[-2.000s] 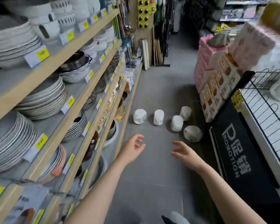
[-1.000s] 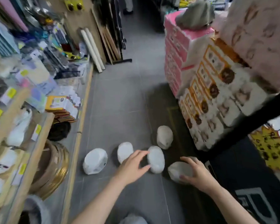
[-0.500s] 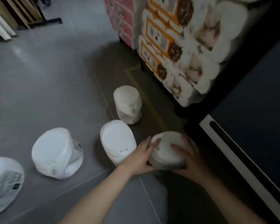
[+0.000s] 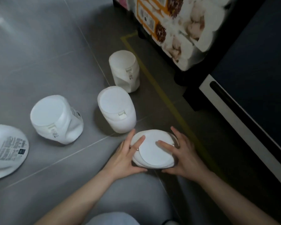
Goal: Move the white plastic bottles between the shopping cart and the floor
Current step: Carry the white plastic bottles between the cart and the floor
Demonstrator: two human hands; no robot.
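Head view: both hands clasp one white bottle [image 4: 152, 150] on the grey floor [image 4: 39, 46], left hand [image 4: 125, 157] curled round its 9 o'clock side, right hand [image 4: 183, 157] round its 3 o'clock side. Four more bottles stand from 9 to 12 o'clock, the nearest bottle [image 4: 117, 109] just beside it.

Holding 1 white bottle [image 4: 152, 149] between left hand [image 4: 126, 155] and right hand [image 4: 183, 153], fingers curled round it. 4 more white bottles [image 4: 117, 109] standing near on the gray floor [image 4: 39, 54]. Toilet paper packs [image 4: 182, 26] behind.
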